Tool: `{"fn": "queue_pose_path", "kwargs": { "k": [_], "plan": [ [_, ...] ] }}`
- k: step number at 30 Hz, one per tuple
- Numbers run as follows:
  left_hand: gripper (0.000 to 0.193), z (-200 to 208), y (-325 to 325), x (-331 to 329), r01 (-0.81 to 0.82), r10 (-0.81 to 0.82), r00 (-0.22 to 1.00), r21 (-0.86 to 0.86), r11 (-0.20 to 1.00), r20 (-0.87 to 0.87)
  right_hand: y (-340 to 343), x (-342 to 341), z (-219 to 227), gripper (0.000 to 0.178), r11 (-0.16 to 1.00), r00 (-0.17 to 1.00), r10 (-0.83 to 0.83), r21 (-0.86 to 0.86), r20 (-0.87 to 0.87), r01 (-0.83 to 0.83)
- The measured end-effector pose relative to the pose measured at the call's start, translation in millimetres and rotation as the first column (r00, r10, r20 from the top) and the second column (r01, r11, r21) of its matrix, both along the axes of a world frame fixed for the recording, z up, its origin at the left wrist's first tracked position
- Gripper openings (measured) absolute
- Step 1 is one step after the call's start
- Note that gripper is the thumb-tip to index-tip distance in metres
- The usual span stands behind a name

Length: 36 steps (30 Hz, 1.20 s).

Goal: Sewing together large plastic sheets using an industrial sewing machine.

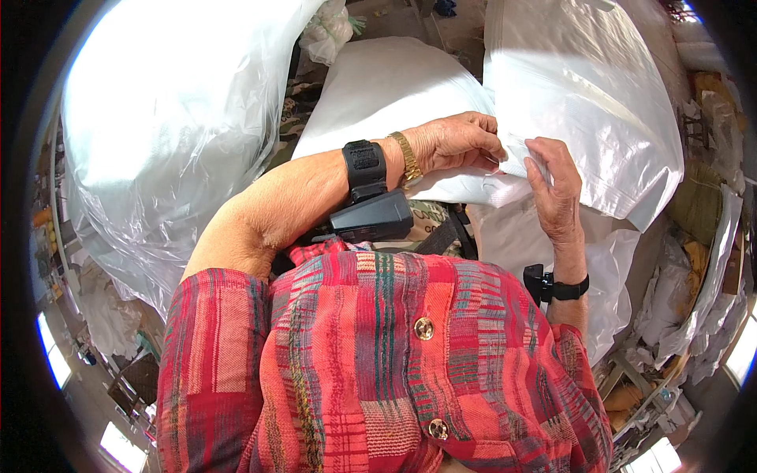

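Note:
Across my lap lies a white plastic sheet or bag stack (394,91), its near edge bunched between my hands. My left hand (457,143) is closed, fingers curled and pinching the white plastic at that edge. Opposite it, my right hand (558,185) has its thumb and fingers bent around the same small gathered piece of plastic (516,156). The fingertips of the two hands are a short gap apart. Under and behind my right hand spreads another shiny white plastic stack (587,102).
A large bundle wrapped in clear plastic (173,118) fills the left side. A small knotted plastic bag (327,33) sits at the far middle. Thin clear plastic (607,276) hangs below my right wrist. Cluttered piles of plastic (670,292) stand along the right edge.

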<state>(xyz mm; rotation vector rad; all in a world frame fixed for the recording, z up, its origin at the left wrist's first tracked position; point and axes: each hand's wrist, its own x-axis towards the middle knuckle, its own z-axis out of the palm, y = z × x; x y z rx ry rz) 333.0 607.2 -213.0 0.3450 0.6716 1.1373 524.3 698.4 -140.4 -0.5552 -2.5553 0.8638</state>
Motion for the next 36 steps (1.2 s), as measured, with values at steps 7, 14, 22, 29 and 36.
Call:
{"fn": "queue_pose_path", "kwargs": {
  "k": [7,14,22,29,36],
  "plan": [
    [0.017,0.6,2.3,3.0,-0.054,0.054,0.998,-0.011,0.998,0.018,5.3,5.3,-1.6,0.020,0.992,0.993,0.089,0.080,0.079,-0.095],
    [0.019,1.6,1.6,3.8,-0.061,0.062,0.997,-0.013,0.998,0.036,0.6,4.2,0.9,0.031,0.997,0.992,0.048,0.050,0.119,-0.054],
    [0.016,0.2,1.2,2.4,-0.050,0.051,0.999,-0.038,0.998,0.017,1.4,4.0,-0.7,0.033,0.998,0.991,0.050,0.029,0.127,-0.054],
    [0.015,-0.1,1.3,0.5,-0.042,0.044,0.998,-0.042,0.998,0.047,4.0,4.3,-1.5,0.027,0.997,0.992,0.073,0.027,0.105,-0.076],
    [0.020,2.4,-1.9,-1.0,-0.010,0.010,1.000,0.003,1.000,0.021,1.4,2.3,-4.9,0.033,0.990,0.997,0.081,0.114,0.006,-0.081]
  ]
}}
